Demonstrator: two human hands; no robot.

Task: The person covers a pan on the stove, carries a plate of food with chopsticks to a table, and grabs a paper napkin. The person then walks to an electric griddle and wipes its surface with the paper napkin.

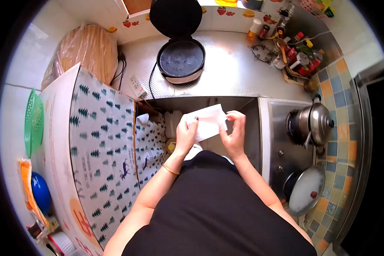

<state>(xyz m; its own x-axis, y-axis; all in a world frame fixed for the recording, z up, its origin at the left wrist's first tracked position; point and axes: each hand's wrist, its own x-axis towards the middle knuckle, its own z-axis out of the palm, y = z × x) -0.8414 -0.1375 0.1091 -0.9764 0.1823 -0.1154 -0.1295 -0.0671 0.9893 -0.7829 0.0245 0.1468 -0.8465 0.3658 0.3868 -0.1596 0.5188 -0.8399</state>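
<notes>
A white sheet that looks like a paper towel (208, 122) is stretched between my hands, in front of my body and below the counter's edge. My left hand (186, 133) pinches its left side, the thumb lying on top. At the right edge, the thumb and fingers of my right hand (234, 132) are closed on the sheet near a fold. Beyond the hands, an electric griddle (182, 59) with a round dark plate stands on the counter, its lid raised.
The metallic counter (230, 81) runs along the back. Bottles and jars (301, 59) crowd its right corner. A steel pot (318, 121) and a glass-lidded pan (305, 192) sit on the stove at right. A power strip (137, 86) lies beside a tree-patterned cover (102, 141) at left.
</notes>
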